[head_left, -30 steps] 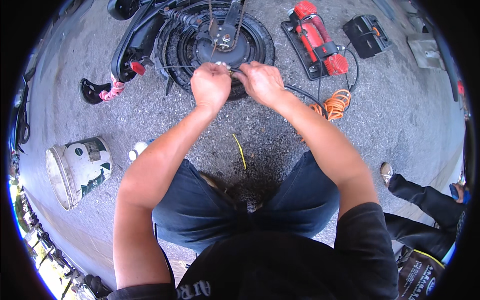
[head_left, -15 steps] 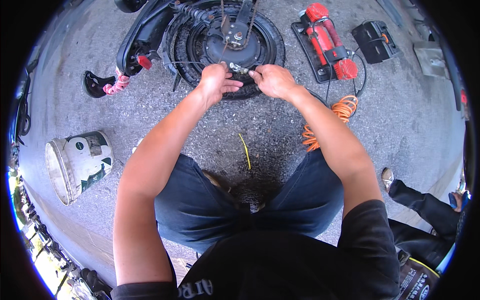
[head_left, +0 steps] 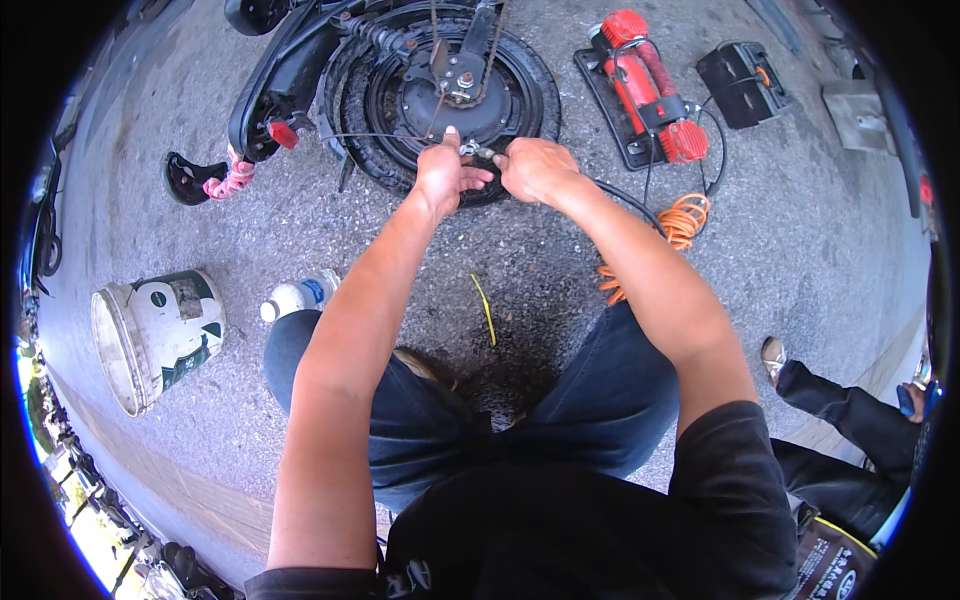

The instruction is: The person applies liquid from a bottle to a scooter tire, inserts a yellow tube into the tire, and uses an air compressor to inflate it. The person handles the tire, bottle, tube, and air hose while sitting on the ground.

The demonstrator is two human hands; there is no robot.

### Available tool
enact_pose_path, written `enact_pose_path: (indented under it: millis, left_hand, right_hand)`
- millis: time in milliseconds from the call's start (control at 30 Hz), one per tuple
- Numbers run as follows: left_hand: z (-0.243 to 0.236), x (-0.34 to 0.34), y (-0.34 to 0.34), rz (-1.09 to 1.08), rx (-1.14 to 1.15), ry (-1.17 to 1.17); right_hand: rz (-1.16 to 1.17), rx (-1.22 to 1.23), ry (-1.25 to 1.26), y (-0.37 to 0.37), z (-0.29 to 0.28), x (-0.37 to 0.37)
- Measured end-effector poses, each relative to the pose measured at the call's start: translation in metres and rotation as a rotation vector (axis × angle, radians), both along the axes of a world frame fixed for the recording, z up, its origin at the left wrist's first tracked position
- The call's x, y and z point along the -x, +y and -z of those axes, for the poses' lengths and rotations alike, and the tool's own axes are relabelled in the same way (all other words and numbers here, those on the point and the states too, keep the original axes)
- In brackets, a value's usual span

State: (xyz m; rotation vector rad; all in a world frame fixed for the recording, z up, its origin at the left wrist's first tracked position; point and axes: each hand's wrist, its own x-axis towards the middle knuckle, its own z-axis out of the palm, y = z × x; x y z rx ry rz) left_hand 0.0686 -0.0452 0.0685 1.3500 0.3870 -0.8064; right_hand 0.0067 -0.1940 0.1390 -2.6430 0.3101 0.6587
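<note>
A motor scooter's rear wheel (head_left: 548, 90), with a black tyre and a dark hub, stands at the top in front of me. At its near edge, a small metal hose fitting (head_left: 480, 152) bridges the gap between my hands. My right hand (head_left: 538, 168) is closed round the fitting's right end, where a black air hose (head_left: 630, 200) leads away to the right. On the other side, my left hand (head_left: 447, 176) has its thumb raised and its fingers apart, close against the fitting's left end. The tyre valve cannot be made out.
A red twin-cylinder air pump (head_left: 640, 92) stands right of the wheel, beside a black box (head_left: 745, 85). Coiled orange hose (head_left: 683, 222) lies near my right forearm. A white bucket (head_left: 165, 340) lies tipped at left, near a plastic bottle (head_left: 300, 295). Another person's leg (head_left: 830, 400) shows at right.
Both hands have shifted slightly, the left one rightward and closer to the right one. My left arm and knee have moved, and the bottle now shows beside the knee. The view has shifted a little.
</note>
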Motion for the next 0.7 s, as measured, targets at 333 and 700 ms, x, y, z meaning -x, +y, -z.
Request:
enact_pose_path:
  millis: [333, 700]
  left_hand:
    - [0.018, 0.005, 0.008, 0.047, 0.039, -0.063]
    - [0.015, 0.006, 0.002, 0.033, 0.043, -0.077]
  right_hand:
    - [0.012, -0.009, 0.047, -0.005, 0.015, -0.003]
    - [0.020, -0.418, -0.308, -0.004, 0.048, -0.001]
